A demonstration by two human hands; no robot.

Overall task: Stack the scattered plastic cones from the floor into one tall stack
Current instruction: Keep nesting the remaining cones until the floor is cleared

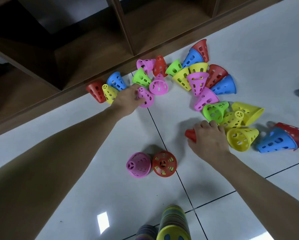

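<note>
Here the left hand [128, 98] pinches a pink cone [145, 97] at eleven o'clock on the floor [162, 122]. The right hand [208, 137] grips a red cone [190, 135] at three o'clock.

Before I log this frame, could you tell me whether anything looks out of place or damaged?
Nothing looks damaged. Most loose cones lie tipped on the floor by the shelf unit, as the task expects. The left hand grips a pink cone; the right hand grips a red cone.
</note>
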